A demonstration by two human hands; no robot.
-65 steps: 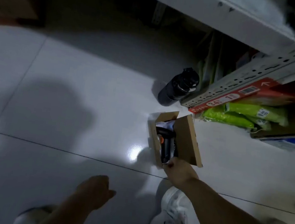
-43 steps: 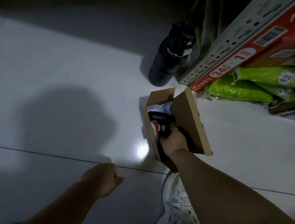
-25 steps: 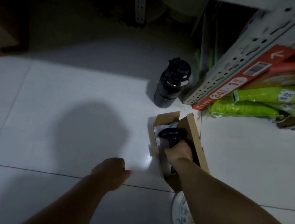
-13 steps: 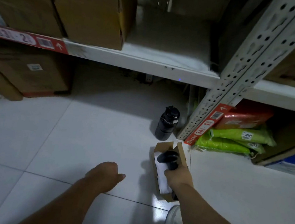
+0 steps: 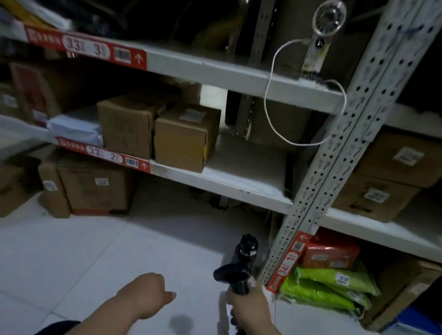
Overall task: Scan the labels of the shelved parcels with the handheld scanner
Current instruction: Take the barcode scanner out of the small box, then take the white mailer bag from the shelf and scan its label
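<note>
My right hand [image 5: 250, 306] grips the handle of the black handheld scanner [image 5: 231, 277], held low above the floor with its head pointing left. My left hand [image 5: 145, 294] hangs beside it in a loose fist, holding nothing. Brown cardboard parcels [image 5: 185, 135] with white labels stand on the middle shelf [image 5: 239, 189]. More labelled parcels [image 5: 407, 159] sit on the right bay's shelf. Larger boxes [image 5: 94, 188] rest on the floor under the left bay. Green bagged parcels [image 5: 330, 284] and a red one [image 5: 329, 253] lie at floor level on the right.
A perforated grey upright [image 5: 335, 159] divides the two bays. A black bottle [image 5: 244, 249] stands on the white tiles beside its foot. A small fan [image 5: 327, 16] with a white cable hangs on the upper shelf. The scanner's open box [image 5: 224, 332] lies under my right arm.
My right hand has lifted the scanner out of its cardboard box. The view has swung up from the floor to the shelves.
</note>
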